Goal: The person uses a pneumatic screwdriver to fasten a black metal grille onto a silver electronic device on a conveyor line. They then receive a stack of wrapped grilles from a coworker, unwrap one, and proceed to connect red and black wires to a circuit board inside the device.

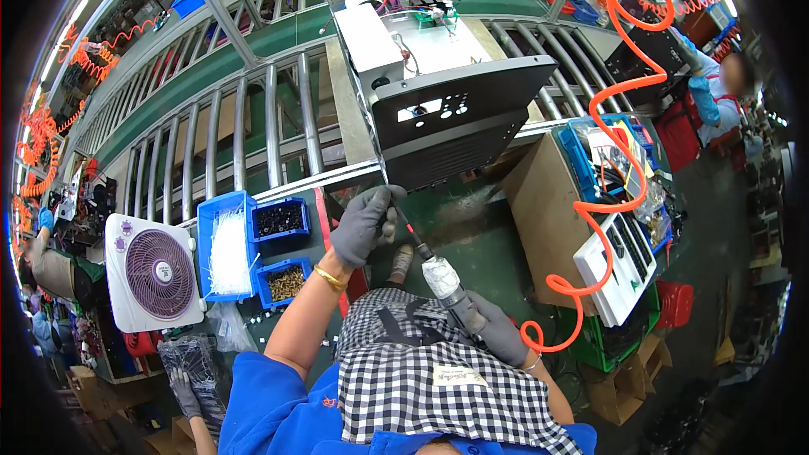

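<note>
Your right hand [499, 330] has its fingers wrapped around the rear of the powered screwdriver [442, 278], whose long axis slants up and left toward the black front panel [463, 109]'s lower left corner. Your left hand [361, 227] is nearer that corner, fingers curled beside the bit [407, 219]'s far end; whether they pinch anything, I cannot tell.
</note>
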Motion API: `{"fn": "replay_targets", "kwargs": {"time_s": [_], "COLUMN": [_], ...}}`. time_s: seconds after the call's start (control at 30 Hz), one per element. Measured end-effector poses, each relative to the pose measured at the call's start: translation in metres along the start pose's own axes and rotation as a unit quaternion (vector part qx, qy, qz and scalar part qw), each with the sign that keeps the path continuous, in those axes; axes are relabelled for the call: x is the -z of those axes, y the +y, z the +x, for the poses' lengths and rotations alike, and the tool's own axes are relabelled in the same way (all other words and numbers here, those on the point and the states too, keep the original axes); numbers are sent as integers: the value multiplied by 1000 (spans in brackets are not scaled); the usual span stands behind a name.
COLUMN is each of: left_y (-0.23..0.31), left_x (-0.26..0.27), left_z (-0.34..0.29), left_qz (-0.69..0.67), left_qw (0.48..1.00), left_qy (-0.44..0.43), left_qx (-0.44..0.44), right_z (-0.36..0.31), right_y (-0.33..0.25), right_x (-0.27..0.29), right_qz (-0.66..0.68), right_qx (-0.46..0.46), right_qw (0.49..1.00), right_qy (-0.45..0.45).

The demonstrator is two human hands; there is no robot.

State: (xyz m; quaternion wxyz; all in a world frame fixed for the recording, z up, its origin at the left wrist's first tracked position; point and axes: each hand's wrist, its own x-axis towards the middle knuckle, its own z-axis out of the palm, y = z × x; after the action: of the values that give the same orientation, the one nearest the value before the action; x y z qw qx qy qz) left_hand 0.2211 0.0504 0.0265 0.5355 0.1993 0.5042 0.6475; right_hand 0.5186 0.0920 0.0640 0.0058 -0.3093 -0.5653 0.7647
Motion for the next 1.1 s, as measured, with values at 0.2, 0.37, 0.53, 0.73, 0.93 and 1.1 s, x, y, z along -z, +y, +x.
{"fn": "replay_targets", "kwargs": {"time_s": [0.2,0.37,0.53,0.73,0.93,1.1], "left_y": [7,-6,1,-10,-7,-4], "left_x": [-17,-3,4,1,3,5], "left_z": [13,41,44,48,48,47], "left_qz": [-14,-73,-51,-173,-119,-127], "left_qw": [1000,997,998,984,992,990], "left_qy": [13,-16,-10,-7,13,5], "left_qx": [-20,-33,22,30,41,59], "right_z": [9,23,22,29,32,30], "right_y": [8,-5,-17,-6,1,-4], "right_x": [0,-11,-8,-9,-8,-4], "right_qz": [56,64,91,86,32,110], "right_qx": [52,20,-9,19,44,-11], "right_qw": [997,997,996,996,998,994], "right_qy": [-12,35,-3,9,29,-7]}}
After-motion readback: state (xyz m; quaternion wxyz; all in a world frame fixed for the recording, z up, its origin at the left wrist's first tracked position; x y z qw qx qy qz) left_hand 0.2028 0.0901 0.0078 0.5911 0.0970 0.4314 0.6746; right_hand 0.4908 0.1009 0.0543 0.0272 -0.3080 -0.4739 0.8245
